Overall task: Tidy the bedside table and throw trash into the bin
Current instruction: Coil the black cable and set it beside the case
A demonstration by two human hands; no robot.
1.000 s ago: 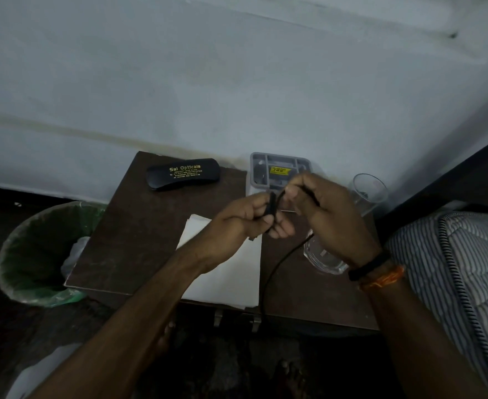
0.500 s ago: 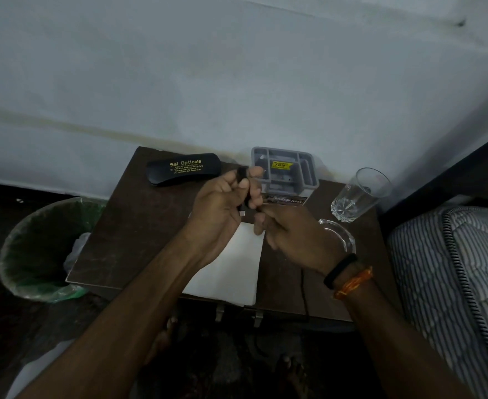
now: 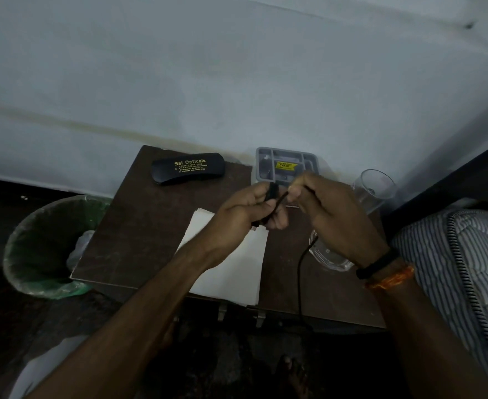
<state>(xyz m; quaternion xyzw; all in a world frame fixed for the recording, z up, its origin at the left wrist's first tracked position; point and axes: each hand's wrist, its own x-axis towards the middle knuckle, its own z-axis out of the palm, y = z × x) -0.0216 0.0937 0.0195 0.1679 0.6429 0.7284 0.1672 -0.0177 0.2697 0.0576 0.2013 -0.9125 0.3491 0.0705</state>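
Observation:
Both hands are raised above the dark brown bedside table [image 3: 139, 243]. My left hand [image 3: 245, 217] is closed around a small coil of black cable [image 3: 273, 194]. My right hand [image 3: 332, 214] pinches the same cable a little to the right; the loose end [image 3: 301, 272] hangs down past the table's front edge. Under my left arm lies a white sheet of paper [image 3: 237, 272]. The bin [image 3: 47, 246], lined with a green bag, stands on the floor left of the table with something pale inside.
A black spectacle case [image 3: 188, 168] lies at the table's back left, a grey compartment organiser [image 3: 286, 164] at the back middle. A drinking glass [image 3: 376, 191] and a clear glass dish [image 3: 327, 257] sit at the right. A striped mattress [image 3: 461, 263] borders the table's right side.
My right hand dropped low near the glass dish, then rose again level with the left one, drawing the cable with it. The left hand kept its hold on the coil.

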